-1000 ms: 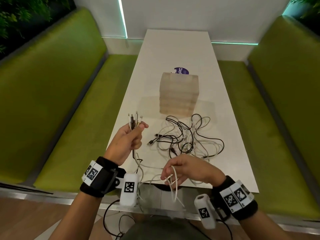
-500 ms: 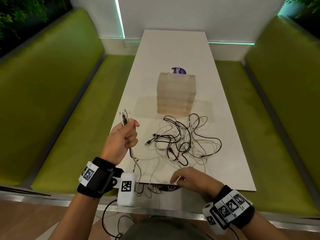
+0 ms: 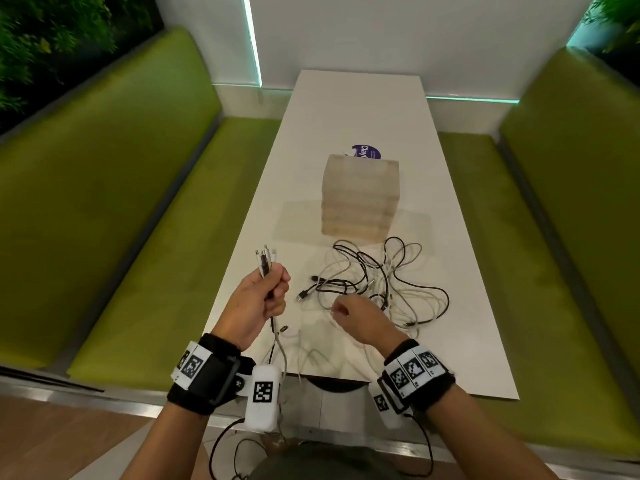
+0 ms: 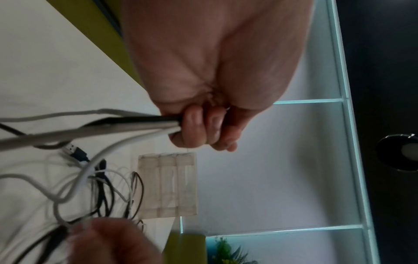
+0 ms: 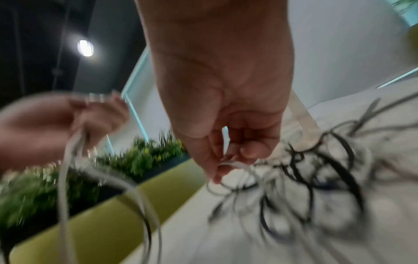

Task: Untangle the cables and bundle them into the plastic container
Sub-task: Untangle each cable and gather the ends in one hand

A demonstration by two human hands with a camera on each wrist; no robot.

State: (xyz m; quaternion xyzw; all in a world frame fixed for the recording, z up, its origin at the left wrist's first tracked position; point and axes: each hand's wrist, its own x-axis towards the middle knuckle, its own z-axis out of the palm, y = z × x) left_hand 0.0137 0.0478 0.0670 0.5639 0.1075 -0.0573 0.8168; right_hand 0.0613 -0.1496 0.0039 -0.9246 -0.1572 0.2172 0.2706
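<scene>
Where the tangle of black and white cables [image 3: 377, 282] lay, it sprawled loose on the white table [image 3: 360, 109], just in front of the translucent plastic container [image 3: 360, 195], which stood upright toward the middle of the tabletop. Some loops touched or nearly touched the container's near base; others trailed toward the table's near edge and hung over it.

The left hand [image 3: 259, 303] was raised above the table's near left corner, its fingers curled tight round a bunch of cable ends [image 3: 265, 259] whose plugs stuck up out of the fist. In the left wrist view the fingers [image 4: 194, 128] wrapped black, grey and white leads together, and these ran down and away to the heap on the table.

The right hand [image 3: 360, 320] hovered low over the near side of the tangle, its fingers bent. The right wrist view, though blurred, showed the thumb and fingertips [image 5: 217, 169] pinching a thin white cable [image 5: 239, 167] just above the pile.

Behind the container a round purple sticker [image 3: 367, 152] lay partly hidden on the table. Green upholstered benches [image 3: 114, 209] flanked the table on both sides, with a white wall and a teal light strip [image 3: 252, 39] at the far end. Both wrists wore black bands with printed square markers [image 3: 194, 363].
</scene>
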